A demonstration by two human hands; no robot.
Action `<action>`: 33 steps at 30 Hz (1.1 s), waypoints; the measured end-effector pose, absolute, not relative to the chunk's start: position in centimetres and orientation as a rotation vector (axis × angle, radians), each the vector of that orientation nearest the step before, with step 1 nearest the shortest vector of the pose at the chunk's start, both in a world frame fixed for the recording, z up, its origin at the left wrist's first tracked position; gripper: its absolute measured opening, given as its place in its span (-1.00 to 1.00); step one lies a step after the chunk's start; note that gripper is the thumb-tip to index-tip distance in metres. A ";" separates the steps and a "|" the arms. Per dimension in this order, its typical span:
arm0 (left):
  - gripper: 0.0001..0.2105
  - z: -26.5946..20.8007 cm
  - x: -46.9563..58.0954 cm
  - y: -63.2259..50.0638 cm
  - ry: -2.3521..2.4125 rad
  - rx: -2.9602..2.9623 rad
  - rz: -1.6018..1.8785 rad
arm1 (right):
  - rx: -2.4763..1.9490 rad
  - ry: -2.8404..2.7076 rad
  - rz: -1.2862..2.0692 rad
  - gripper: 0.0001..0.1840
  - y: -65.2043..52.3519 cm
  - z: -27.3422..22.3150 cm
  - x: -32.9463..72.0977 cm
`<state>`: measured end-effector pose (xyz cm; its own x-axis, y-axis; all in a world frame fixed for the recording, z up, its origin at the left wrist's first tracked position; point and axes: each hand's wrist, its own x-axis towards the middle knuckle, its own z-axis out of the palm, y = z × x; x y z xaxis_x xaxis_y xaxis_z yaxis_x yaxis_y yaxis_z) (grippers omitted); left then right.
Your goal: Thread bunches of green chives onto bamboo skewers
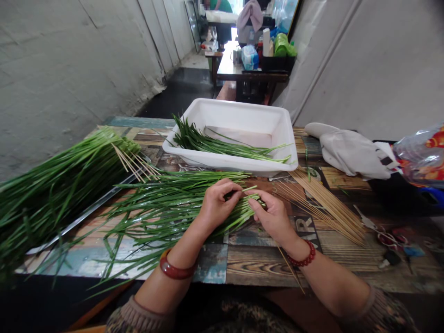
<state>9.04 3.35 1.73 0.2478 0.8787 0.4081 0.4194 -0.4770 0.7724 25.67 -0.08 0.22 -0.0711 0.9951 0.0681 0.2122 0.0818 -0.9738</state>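
Green stalks [163, 196], bunched: probably light, limp, easily bruised; best held at the firmer pale ends [245, 212], left hand [219, 201] pinching one stalk [250, 188], right hand [276, 216] gripping several.

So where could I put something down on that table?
Bare tabletop shows near the front edge, between the bangle and a loose skewer. Another patch lies between the skewer pile and the right forearm. Chives crowd the left side; the right end is cluttered.
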 end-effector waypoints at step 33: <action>-0.90 1.4 8.8 3.5 1.121 2.148 1.147 | -1.252 -1.379 1.031 -0.50 0.0 -0.8 25.5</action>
<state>8.85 3.53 1.40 0.3215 0.8257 0.4635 0.4449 -0.5638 0.6959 25.46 0.00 -0.85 -0.0004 0.9935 0.1138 0.1723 0.1122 -0.9786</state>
